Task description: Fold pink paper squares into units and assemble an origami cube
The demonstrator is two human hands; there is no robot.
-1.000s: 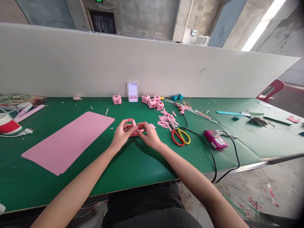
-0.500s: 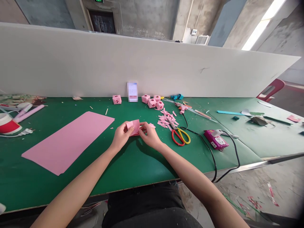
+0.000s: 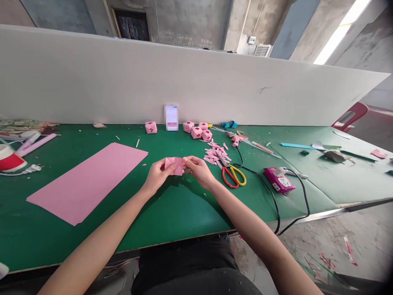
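Between my hands, just above the green table, is a small creased piece of pink paper (image 3: 177,167). My left hand (image 3: 159,174) is closed on its left side, the thumb lying across the front. At its upper right corner, my right hand (image 3: 198,169) pinches the edge between thumb and fingertips. Scissors (image 3: 233,177) with one red and one yellow handle lie to the right of my right hand, their blades on a heap of pink paper strips (image 3: 215,153). Several folded pink paper boxes (image 3: 197,132) stand behind, and one more box (image 3: 151,127) sits apart to the left.
A large pink paper sheet (image 3: 89,182) lies at left. A phone (image 3: 171,117) leans on the white partition (image 3: 123,82). At right are a pink glue gun (image 3: 236,140) and a purple power strip (image 3: 279,180), its black cable hanging over the table edge.
The pink paper has turned and now lies flatter and wider between my hands. My right hand has shifted slightly right, to the paper's upper right corner.
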